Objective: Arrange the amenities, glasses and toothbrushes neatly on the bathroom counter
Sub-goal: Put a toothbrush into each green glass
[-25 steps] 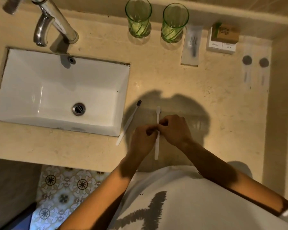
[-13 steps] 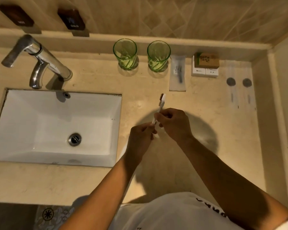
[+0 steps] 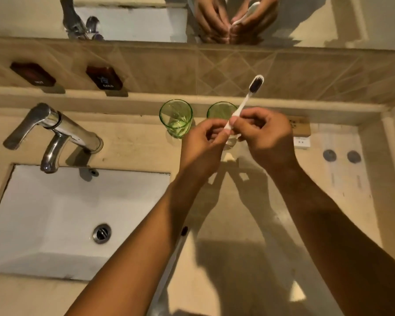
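Toothbrush (image 3: 245, 101) handle pinched between fingers of left hand (image 3: 203, 148) and right hand (image 3: 266, 137), bristles tilted up-right.

Toothbrush (image 3: 244, 103): smooth white plastic handle, dark bristles. Glasses (image 3: 176, 118): clear green, glossy. Faucet (image 3: 55, 131): polished metal. Sink (image 3: 55, 215): glossy white, ceramic-looking. Counter (image 3: 135, 142): beige stone-like surface, matt. Box (image 3: 300, 128): brown cardboard.

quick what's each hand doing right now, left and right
Left hand: closed, pinching the lower end of the toothbrush.
Right hand: closed on the same toothbrush handle, brush head pointing up.
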The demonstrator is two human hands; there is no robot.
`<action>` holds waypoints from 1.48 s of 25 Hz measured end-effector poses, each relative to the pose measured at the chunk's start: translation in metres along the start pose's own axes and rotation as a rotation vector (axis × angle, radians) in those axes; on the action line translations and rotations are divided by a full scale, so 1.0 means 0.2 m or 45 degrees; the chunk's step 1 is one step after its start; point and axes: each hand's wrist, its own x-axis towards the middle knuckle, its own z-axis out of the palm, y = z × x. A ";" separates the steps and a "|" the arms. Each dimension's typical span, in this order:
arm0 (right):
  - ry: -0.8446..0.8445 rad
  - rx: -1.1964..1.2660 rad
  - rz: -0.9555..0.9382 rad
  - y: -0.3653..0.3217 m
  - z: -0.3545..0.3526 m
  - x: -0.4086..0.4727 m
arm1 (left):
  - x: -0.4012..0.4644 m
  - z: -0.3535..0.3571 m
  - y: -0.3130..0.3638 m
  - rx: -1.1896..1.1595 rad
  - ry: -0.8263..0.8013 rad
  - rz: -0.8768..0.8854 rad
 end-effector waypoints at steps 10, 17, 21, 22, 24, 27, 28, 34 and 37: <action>0.100 -0.107 -0.024 0.01 0.06 0.28 | 0.40 0.02 0.06 0.403 0.019 0.181; 0.238 -0.226 -0.018 0.17 0.13 0.32 | 0.34 0.01 -0.10 0.659 0.084 0.400; 0.235 -0.173 0.020 0.22 0.13 0.32 | 0.07 -0.01 -0.39 0.975 0.020 0.567; 0.245 -0.135 0.050 0.23 0.13 0.32 | 0.02 -0.04 -0.49 1.086 -0.026 0.572; 0.268 -0.067 0.105 0.24 0.12 0.32 | -0.03 -0.10 -0.66 1.220 -0.065 0.488; 0.278 -0.108 0.103 0.25 0.12 0.33 | -0.02 -0.15 -0.74 1.268 -0.026 0.364; 0.281 -0.137 0.092 0.25 0.12 0.33 | -0.01 -0.14 -0.74 1.274 -0.015 0.372; 0.318 -0.226 0.078 0.31 0.11 0.37 | 0.00 -0.12 -0.74 1.317 0.070 0.440; 0.353 -0.280 0.014 0.34 0.11 0.38 | 0.00 -0.12 -0.75 1.335 0.062 0.440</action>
